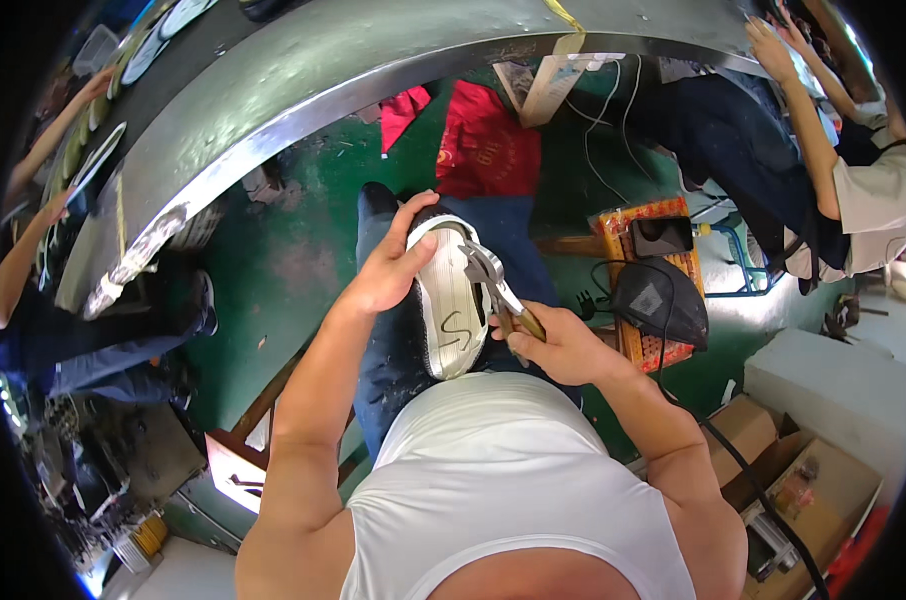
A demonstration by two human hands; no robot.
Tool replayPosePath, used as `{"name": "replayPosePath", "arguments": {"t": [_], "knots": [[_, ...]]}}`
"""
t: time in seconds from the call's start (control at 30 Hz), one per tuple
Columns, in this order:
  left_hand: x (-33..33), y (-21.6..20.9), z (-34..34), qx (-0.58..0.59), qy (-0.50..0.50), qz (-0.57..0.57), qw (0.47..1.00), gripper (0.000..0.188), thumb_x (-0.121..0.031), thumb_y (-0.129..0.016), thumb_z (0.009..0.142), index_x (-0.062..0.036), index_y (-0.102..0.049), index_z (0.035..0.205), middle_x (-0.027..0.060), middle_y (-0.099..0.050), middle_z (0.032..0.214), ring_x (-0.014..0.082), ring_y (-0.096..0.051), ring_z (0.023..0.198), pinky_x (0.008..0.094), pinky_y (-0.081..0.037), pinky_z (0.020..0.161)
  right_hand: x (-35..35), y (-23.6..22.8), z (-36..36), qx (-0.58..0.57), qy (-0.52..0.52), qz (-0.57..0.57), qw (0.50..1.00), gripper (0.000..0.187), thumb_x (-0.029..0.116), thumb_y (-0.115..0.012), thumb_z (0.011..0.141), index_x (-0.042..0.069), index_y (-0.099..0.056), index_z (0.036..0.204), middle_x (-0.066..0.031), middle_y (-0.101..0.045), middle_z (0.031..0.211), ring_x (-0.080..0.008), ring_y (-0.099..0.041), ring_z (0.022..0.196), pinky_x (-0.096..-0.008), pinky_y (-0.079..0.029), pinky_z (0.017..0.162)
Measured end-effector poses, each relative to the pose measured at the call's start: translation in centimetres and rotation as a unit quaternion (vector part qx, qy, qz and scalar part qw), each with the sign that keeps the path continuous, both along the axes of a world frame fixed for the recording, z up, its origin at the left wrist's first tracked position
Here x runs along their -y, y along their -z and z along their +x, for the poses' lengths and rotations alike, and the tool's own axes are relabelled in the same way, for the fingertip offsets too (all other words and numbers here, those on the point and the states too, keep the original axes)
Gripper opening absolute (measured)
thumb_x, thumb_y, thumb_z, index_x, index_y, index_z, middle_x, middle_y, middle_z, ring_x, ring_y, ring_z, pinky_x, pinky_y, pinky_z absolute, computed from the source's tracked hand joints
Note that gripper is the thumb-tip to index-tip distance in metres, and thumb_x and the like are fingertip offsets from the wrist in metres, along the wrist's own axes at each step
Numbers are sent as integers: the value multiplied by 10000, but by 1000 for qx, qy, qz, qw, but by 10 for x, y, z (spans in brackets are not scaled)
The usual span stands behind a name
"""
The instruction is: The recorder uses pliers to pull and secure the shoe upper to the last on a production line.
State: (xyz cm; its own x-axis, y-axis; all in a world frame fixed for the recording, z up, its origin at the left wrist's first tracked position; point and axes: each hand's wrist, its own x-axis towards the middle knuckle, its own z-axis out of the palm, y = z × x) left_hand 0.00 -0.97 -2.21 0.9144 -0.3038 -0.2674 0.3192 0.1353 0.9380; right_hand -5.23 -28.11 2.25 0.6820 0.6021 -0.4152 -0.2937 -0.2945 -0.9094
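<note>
A shoe (451,310) lies bottom up on my lap. Its underside is pale, with a dark curved mark drawn near the end closest to me, and a white rim curves around the far end. My left hand (393,262) grips that far end, thumb pressed on the underside and fingers around the side. In my right hand (563,345) are metal lasting pliers (486,270), held by the handles. Their jaws are at the shoe's right edge, toward the far end; whether they pinch the material I cannot tell.
A metal-edged bench (303,95) curves across the far side. Red cloth (488,145) lies beyond my knees. To the right stand an orange stool (663,340) with a dark bag and cable, and cardboard boxes (823,490). Co-workers sit at both sides.
</note>
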Motion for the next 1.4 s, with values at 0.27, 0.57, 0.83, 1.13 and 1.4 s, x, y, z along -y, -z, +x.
{"name": "replayPosePath", "arguments": {"t": [0.27,0.57,0.83,1.13,1.4], "knots": [[-19,-42,-58,228,-13,128,965,561,-255,-538,1007,-71,-322,1491,164,-210,1597,284,-189,1484,381,-183,1182,-24,-20,-2,-182,-74,143,970,355,120,-540,986,-41,-506,1300,-103,-620,1166,-181,-619,1069,-331,-475,978],[-43,-15,-58,211,-37,145,966,502,-127,-596,964,-72,-440,1438,109,-390,1513,228,-355,1412,339,-276,1150,-43,7,16,182,-110,-87,973,243,193,-572,967,-34,-550,1051,-191,-651,844,-327,-644,709,-398,-499,676],[-13,-5,-49,-38,-167,-37,985,440,-147,-615,966,-93,-504,1389,92,-590,1256,155,-549,1146,303,-431,1005,-45,-9,8,281,-134,-216,926,251,140,-573,937,-66,-533,1075,-279,-637,962,-495,-595,911,-509,-481,786],[-12,0,-29,42,-111,97,988,426,-127,-621,962,-104,-524,1376,65,-630,1177,125,-574,1043,277,-478,925,-32,-30,36,108,-2,-55,993,228,171,-561,960,-13,-565,1094,-64,-629,758,-134,-611,683,-284,-506,639],[20,32,-65,-87,-59,347,932,652,-136,-564,874,8,-359,1475,307,-511,1370,388,-522,1276,406,-409,1070,1,18,36,141,-32,-187,972,239,236,-575,944,-3,-562,946,-199,-643,801,-375,-651,795,-447,-491,717]]}}
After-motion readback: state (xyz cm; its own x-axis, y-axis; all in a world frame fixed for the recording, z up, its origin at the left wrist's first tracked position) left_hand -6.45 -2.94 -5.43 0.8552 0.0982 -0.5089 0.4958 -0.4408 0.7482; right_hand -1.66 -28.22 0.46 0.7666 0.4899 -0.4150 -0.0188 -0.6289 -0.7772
